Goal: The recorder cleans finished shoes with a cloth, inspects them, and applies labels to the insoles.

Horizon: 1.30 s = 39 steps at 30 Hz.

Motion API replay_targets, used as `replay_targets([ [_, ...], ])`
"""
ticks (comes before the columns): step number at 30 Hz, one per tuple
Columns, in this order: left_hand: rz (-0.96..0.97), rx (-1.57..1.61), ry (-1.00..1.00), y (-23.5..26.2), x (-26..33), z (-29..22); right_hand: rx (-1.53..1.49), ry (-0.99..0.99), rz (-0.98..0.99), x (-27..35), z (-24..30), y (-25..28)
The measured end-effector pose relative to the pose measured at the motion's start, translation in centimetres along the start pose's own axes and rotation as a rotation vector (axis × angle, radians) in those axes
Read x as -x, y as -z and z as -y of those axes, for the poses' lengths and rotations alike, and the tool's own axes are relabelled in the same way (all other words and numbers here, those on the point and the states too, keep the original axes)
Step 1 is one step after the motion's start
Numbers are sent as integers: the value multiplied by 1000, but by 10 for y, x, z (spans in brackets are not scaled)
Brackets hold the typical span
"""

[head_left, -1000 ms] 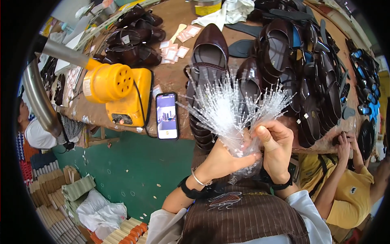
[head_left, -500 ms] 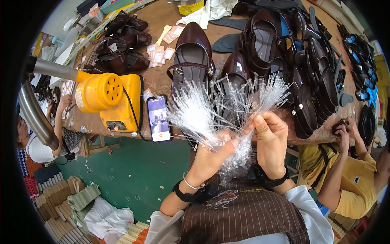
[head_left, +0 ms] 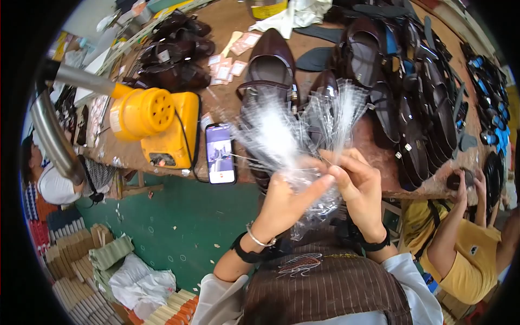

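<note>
A thick bunch of thin clear plastic tag strings (head_left: 275, 130) fans upward from my left hand (head_left: 295, 203), whose fingers are closed round its lower part. My right hand (head_left: 357, 187) pinches a smaller bunch of the same strings (head_left: 346, 111) close beside it. The fingertips of both hands nearly meet. A crumpled clear plastic bag (head_left: 319, 208) hangs under the hands. Just beyond the strings lies a dark brown glossy shoe (head_left: 271, 54) with a braided strap, partly covered by them. Motion blurs the string tips.
Left of my hands are a phone (head_left: 220, 154) with a lit screen and a yellow machine (head_left: 181, 130) with a metal pipe. Paper tags (head_left: 222, 67) lie beyond the phone. Dark shoes (head_left: 425, 119) crowd the right side. A co-worker in a yellow shirt (head_left: 466, 254) handles a shoe at right.
The smaller bunch in my right hand has swung left and more upright, nearer the thick bunch. My right hand has come closer to the left one. The whole view has shifted slightly.
</note>
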<state>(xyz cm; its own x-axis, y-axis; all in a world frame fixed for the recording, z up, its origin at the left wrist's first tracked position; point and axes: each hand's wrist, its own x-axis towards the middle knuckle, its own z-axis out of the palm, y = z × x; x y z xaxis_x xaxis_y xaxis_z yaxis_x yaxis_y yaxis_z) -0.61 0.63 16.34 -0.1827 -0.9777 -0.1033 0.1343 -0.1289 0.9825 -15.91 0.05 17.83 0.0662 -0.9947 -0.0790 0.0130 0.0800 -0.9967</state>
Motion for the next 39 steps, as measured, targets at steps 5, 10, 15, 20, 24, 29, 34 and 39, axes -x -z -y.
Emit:
replay_targets([
  [5,-19,-72,74,-2,0,3,130,-8,-2,3,-3,10],
  [10,-91,-14,97,2,3,9,80,-154,-2,4,-3,13],
  [15,-94,146,11,1,3,16,51,-173,11,3,-4,17],
  [20,64,-153,52,4,2,11,11,-147,21,5,-11,10],
  [24,97,-281,-9,2,6,8,-152,-162,-9,3,-17,7],
  [29,130,-245,118,2,13,10,-432,-197,-1,4,-21,9],
  [34,24,-240,11,-7,22,13,-605,-112,-81,4,-17,6],
  [39,54,-219,85,-13,19,5,-740,-82,-80,-2,-13,14],
])
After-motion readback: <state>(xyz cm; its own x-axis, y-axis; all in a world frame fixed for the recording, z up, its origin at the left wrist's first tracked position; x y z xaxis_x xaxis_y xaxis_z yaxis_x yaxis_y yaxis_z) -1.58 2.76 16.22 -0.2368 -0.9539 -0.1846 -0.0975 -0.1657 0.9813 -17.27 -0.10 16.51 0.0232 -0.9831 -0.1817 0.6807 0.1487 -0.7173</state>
